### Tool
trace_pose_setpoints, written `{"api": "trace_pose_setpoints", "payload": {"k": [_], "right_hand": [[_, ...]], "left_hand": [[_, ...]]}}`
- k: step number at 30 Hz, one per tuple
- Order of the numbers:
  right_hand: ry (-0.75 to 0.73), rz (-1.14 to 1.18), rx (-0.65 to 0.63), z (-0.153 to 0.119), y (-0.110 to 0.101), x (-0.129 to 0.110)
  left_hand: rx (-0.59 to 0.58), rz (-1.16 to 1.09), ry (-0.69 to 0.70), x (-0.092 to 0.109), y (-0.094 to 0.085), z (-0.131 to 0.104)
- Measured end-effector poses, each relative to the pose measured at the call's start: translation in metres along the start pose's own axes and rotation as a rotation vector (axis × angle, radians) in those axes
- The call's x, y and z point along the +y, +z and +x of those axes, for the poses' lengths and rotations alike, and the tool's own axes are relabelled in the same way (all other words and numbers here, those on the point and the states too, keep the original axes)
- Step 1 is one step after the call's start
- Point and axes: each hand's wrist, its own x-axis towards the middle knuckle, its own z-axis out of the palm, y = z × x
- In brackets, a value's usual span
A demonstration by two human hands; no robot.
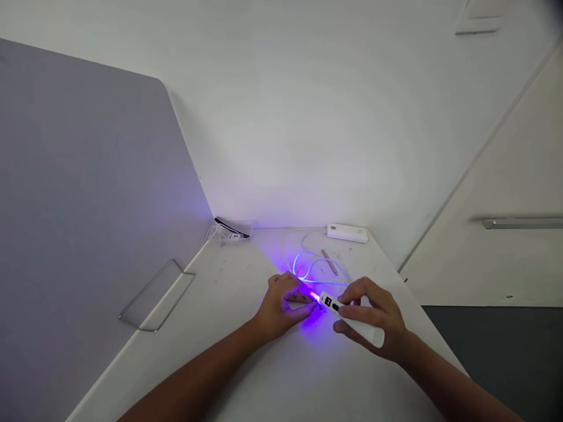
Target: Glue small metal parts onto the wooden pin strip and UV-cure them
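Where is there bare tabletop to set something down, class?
Mostly bare: the patch between the wire frame and the left hand, and nearer, between the forearms.
Crowded: around the lit handheld lamp in the right hand, and behind it, where cable loops, a pinkish stick and a white power bank lie.

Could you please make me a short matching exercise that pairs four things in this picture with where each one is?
Things
1. White handheld light
2. White rectangular device
3. Slim pinkish-tan stick
4. Bent metal wire frame

Places
A. By the blue-lit cable loops
B. At the back right corner of the white table
C. At the table's left edge
D. In the right grip

Right pairs: 1-D, 2-B, 3-A, 4-C
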Motion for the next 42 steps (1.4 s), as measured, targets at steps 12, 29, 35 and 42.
{"api": "trace_pose_setpoints", "payload": {"k": [12,29,35,42], "right_hand": [[-0.094,-0.02,-0.037,-0.006,0.002,-0.005],[0.122,0.082,0.109,-0.011,0.007,-0.01],[-0.129,0.047,0.093,-0.013,0.009,-0.003],[-0.104,0.111,0.056,-0.02,0.01,0.008]], "left_hand": [[0.012,-0.048,0.012,0.001,0.0,0.001],[0.008,-0.023,0.018,-0.004,0.0,0.0],[0.03,-0.032,0.037,-0.002,0.001,-0.001],[-0.016,-0.044,-0.012,0.003,-0.002,-0.001]]}}
